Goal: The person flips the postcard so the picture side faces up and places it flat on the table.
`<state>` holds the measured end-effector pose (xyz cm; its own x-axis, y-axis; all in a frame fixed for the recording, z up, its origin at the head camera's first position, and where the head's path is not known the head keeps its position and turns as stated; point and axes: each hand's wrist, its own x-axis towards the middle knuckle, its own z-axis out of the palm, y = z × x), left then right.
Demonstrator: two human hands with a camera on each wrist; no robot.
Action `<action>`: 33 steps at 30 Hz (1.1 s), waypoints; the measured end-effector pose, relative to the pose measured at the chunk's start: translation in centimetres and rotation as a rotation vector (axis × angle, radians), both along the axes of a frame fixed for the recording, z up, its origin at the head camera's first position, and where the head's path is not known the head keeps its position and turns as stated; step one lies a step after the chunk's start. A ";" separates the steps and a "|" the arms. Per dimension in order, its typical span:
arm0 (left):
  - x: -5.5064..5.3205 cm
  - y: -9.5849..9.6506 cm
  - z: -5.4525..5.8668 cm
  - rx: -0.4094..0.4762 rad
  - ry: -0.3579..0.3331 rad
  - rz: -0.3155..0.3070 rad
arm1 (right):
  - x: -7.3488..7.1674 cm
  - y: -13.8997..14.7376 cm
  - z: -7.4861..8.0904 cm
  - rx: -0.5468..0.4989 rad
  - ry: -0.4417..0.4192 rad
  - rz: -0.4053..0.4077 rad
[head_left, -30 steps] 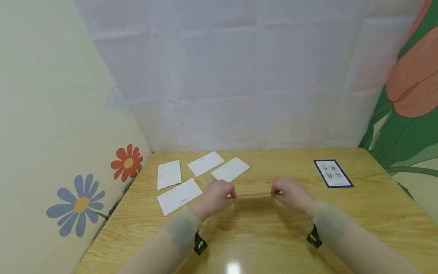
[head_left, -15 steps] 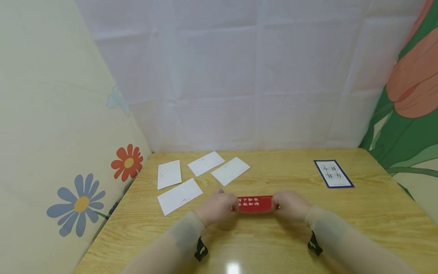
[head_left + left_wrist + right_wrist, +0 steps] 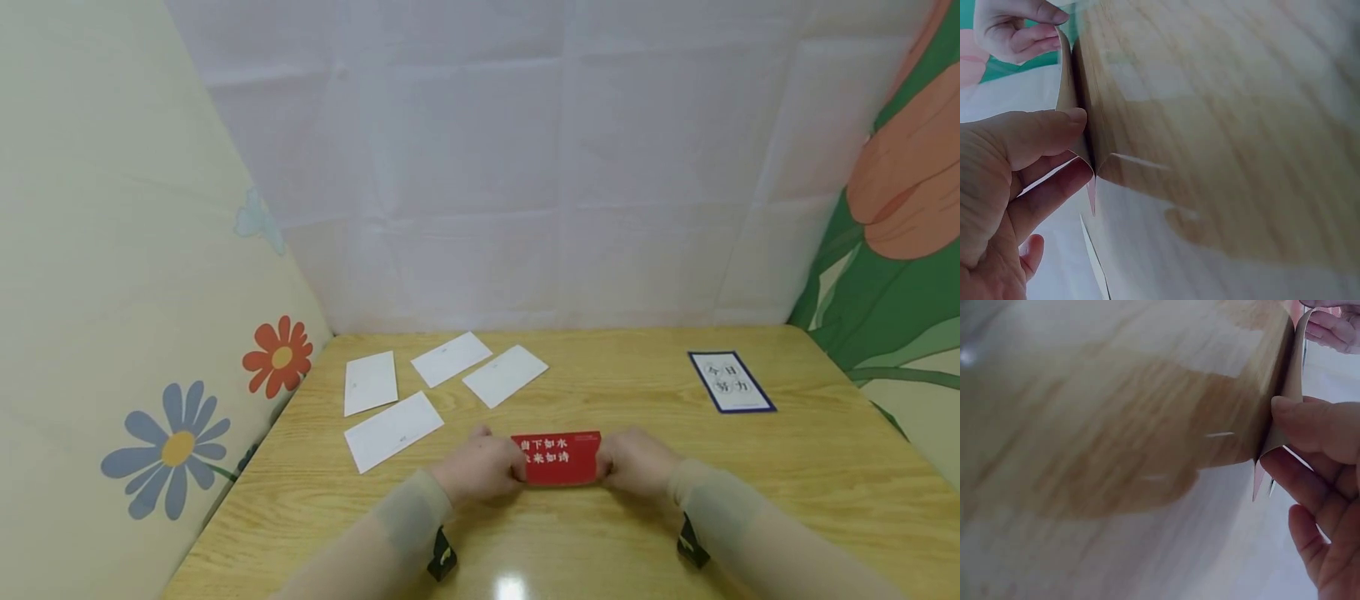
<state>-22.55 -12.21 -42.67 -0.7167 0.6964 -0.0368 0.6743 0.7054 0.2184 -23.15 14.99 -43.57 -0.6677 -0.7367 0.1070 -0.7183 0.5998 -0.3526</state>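
A red card [image 3: 562, 472] with white printed characters is held by both hands in the middle of the table, its printed face showing in the head view. My left hand [image 3: 486, 468] pinches the left end, thumb on the near side, and my right hand [image 3: 637, 465] pinches the right end. From the left wrist, the card [image 3: 1065, 78] appears edge-on with a plain brownish back, bowed where the thumb presses it, its lower edge close over the table. The right wrist view has the same card [image 3: 1291, 387] curving between thumb and fingers.
Several white cards lie on the wooden table [image 3: 585, 550] at left, among them a near card [image 3: 393, 431] and a far card [image 3: 506, 375]. A blue-bordered card [image 3: 731, 381] with black characters lies at right. A white cloth [image 3: 525, 167] hangs behind the table.
The card has turned from edge-on to showing its red printed face. Both hands have come lower and nearer to the person with it. The cards on the table stay put.
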 end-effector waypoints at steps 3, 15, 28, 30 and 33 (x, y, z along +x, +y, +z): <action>0.0 0.0 0.0 -0.008 -0.016 0.001 | 0.0 0.0 -0.1 0.016 -0.004 0.001; 0.2 0.1 0.0 -0.046 -0.030 0.017 | 0.2 0.1 -0.5 0.086 -0.023 -0.027; 0.4 0.1 -0.2 -0.024 -0.025 0.033 | 1.5 -1.1 0.4 0.120 -0.084 -0.105; 0.4 0.1 -0.2 -0.014 -0.049 0.047 | 1.9 -1.7 0.7 0.134 -0.143 -0.156; 0.3 0.1 -0.2 0.003 -0.086 0.070 | 2.4 -2.6 1.1 0.159 -0.202 -0.217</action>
